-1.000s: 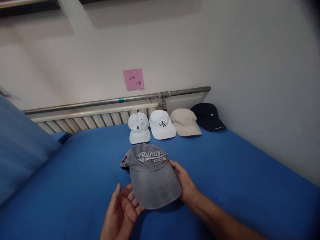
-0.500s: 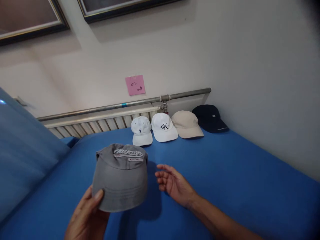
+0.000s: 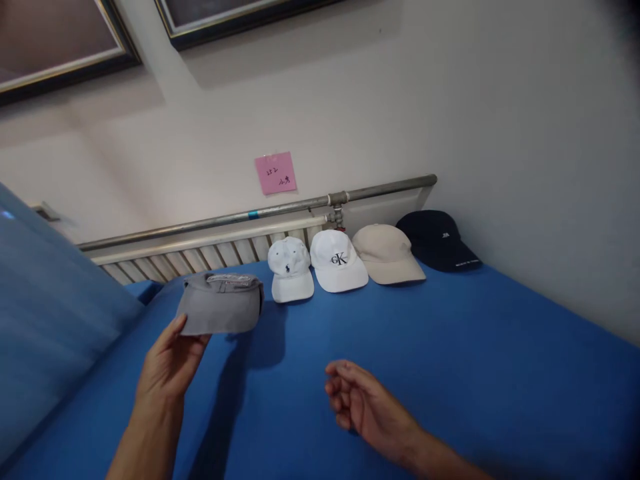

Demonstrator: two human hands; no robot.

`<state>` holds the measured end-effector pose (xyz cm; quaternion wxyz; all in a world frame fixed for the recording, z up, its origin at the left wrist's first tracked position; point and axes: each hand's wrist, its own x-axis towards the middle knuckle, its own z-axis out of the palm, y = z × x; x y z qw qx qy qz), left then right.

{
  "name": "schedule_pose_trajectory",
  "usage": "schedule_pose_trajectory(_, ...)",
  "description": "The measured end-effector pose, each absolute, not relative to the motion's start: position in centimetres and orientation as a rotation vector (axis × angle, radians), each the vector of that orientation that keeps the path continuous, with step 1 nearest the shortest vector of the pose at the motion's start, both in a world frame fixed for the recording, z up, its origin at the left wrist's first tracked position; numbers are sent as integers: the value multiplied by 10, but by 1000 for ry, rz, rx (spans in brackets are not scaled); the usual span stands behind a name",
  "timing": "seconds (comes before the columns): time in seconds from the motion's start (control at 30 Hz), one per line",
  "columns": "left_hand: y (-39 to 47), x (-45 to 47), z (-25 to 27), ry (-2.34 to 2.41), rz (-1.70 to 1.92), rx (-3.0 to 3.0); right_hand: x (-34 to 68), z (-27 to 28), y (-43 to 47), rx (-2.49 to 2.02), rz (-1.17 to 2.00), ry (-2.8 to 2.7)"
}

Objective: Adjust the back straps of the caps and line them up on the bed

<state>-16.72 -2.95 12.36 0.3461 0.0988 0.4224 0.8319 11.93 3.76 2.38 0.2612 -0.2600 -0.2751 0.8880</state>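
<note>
My left hand (image 3: 173, 363) grips a grey baseball cap (image 3: 220, 308) by its brim, thumb on top and the other fingers hidden beneath. The cap is held over the blue surface (image 3: 290, 413), its brim towards me, and casts a shadow there. To its right four caps would read as a row: a small white cap with a dark emblem (image 3: 291, 270), a white cap with dark letters (image 3: 337, 260), a beige cap (image 3: 387, 253) and a black cap (image 3: 437, 240). Nearer to me, my right hand (image 3: 363, 403) hangs with loosely curled fingers, holding nothing.
A radiator (image 3: 210, 257) and a metal pipe (image 3: 210, 223) run along the wall behind the caps. A pink note (image 3: 276, 173) is stuck above the pipe. Blue fabric (image 3: 55, 320) hangs at the left. Framed pictures (image 3: 250, 20) are on the wall.
My left hand has carried the grey cap away from me and to the left, towards the row, and its brim now looks flatter. My right hand has drawn back slightly towards me.
</note>
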Motion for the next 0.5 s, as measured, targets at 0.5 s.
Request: schedule_pose_trajectory(0.5, 99, -244, 19, 1170, 2091, -23, 116, 13, 46, -716, 2464, -925)
